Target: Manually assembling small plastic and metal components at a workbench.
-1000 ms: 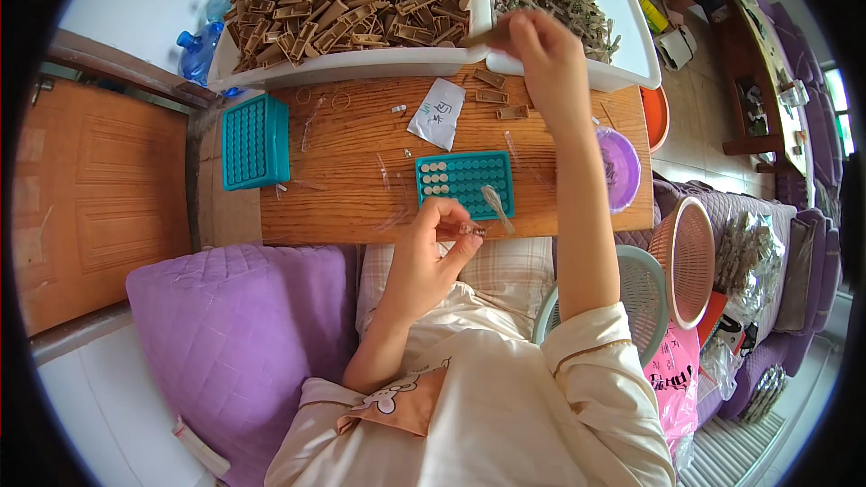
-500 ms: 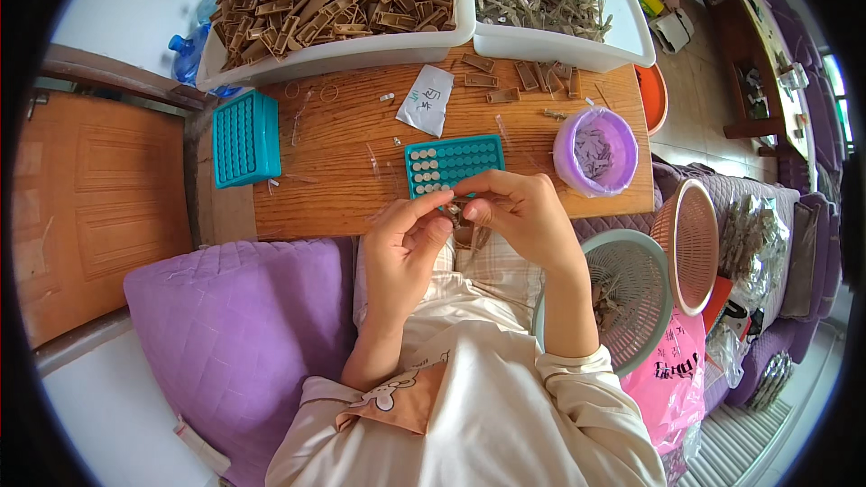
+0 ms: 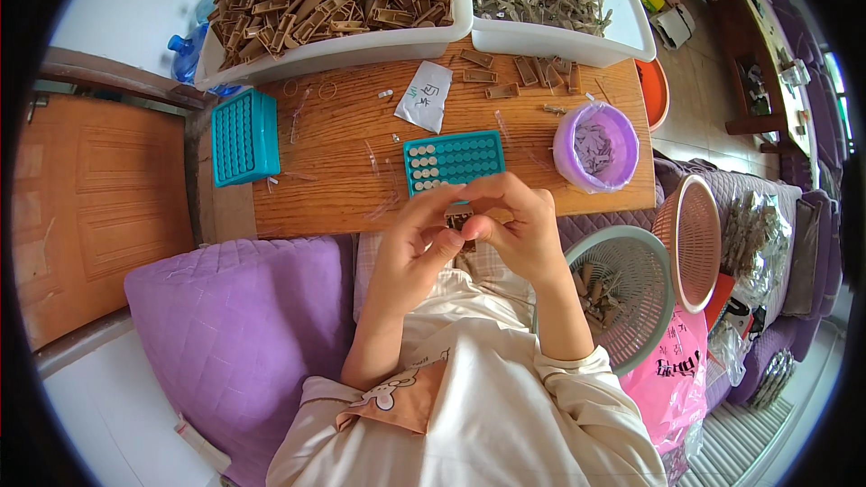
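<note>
My right hand just rejoined my left hand; both pinch a brown piece my side of the teal tray. Two-handed work now.

A white wall rises at the upper left, near a brown panelled door. A wood-grained table fills the middle, a purple quilted seat at its near left. To the right, pale floor tiles reach a second wooden table; a bright window shows at the edge.

brown piece partly behind hands
</note>
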Demonstrator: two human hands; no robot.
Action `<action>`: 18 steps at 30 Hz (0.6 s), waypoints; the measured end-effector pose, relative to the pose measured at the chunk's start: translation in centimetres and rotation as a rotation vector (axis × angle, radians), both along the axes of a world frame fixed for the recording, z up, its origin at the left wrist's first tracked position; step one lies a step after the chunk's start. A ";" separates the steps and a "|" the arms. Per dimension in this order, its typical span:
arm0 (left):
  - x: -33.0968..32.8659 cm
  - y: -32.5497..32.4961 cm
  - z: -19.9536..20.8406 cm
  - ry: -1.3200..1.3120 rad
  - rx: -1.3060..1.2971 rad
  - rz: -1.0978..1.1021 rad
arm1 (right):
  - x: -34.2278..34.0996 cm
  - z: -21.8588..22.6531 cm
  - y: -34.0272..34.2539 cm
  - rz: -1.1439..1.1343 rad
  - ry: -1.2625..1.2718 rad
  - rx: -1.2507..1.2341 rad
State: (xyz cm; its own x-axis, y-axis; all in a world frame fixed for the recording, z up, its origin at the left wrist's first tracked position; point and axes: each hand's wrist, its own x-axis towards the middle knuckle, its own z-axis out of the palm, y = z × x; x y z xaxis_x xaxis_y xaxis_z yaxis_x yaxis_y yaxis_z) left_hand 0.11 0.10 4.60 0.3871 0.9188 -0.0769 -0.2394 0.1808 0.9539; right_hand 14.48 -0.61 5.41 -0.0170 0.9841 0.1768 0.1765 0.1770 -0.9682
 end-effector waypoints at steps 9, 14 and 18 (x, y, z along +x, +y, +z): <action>0.4 -0.7 -0.3 0.012 0.077 0.209 | -0.9 -1.2 -0.4 0.168 0.627 -0.255; 0.3 -0.7 -0.1 -0.204 0.045 0.367 | -3.1 -1.8 -1.6 0.117 0.584 0.039; 0.1 -0.9 -0.3 -0.228 0.090 0.441 | -4.8 -0.8 -1.1 -0.217 0.102 0.086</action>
State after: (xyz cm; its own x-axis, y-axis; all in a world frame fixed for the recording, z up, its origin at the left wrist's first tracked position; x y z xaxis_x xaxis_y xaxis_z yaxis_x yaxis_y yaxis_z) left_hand 0.20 -0.77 4.27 -0.0414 0.9978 0.0510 -0.4783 -0.0646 0.8758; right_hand 9.70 -1.75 4.60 0.2153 0.9441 0.2496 0.1216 0.2277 -0.9661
